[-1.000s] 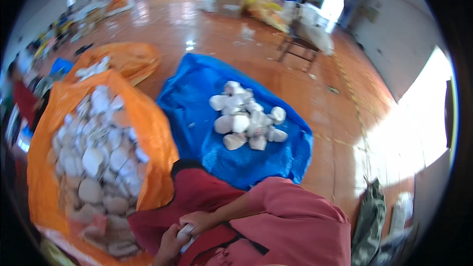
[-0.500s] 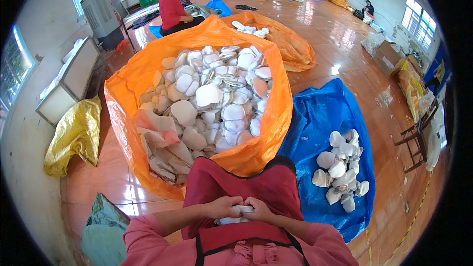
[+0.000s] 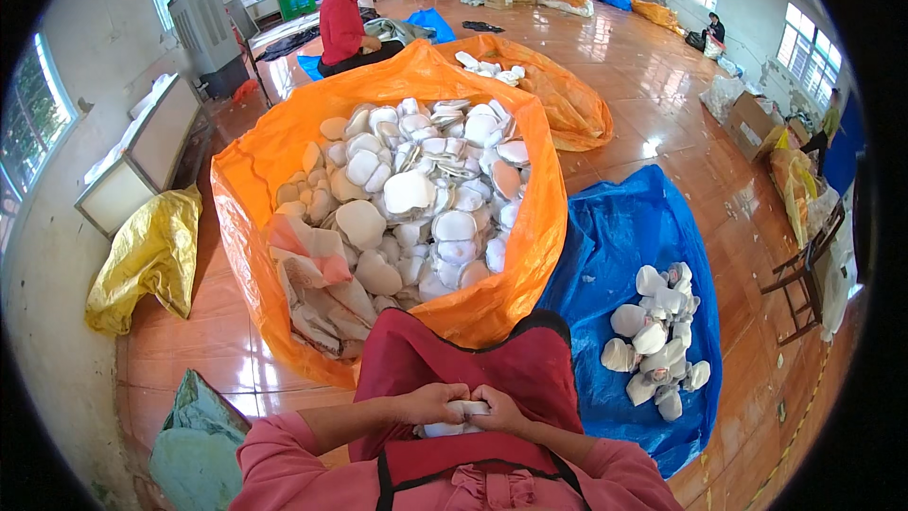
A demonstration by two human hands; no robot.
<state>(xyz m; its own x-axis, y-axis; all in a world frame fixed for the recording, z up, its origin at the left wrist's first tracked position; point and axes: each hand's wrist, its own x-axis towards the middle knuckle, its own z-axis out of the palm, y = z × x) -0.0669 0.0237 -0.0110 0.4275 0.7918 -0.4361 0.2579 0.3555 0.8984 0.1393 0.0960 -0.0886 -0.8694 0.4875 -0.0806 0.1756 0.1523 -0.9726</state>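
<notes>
Resting between both hands (image 3: 437, 404) — a white pad (image 3: 467, 408) — over the red apron (image 3: 463, 360)

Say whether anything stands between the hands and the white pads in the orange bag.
Yes: the dark red apron over the lap, then the near rim of the orange bag, lie before the white pads. Nothing visible separates the left hand or right hand from the white piece they hold.

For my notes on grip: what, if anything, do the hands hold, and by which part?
Left hand and right hand hold white padding between them, by its upper part.
</notes>
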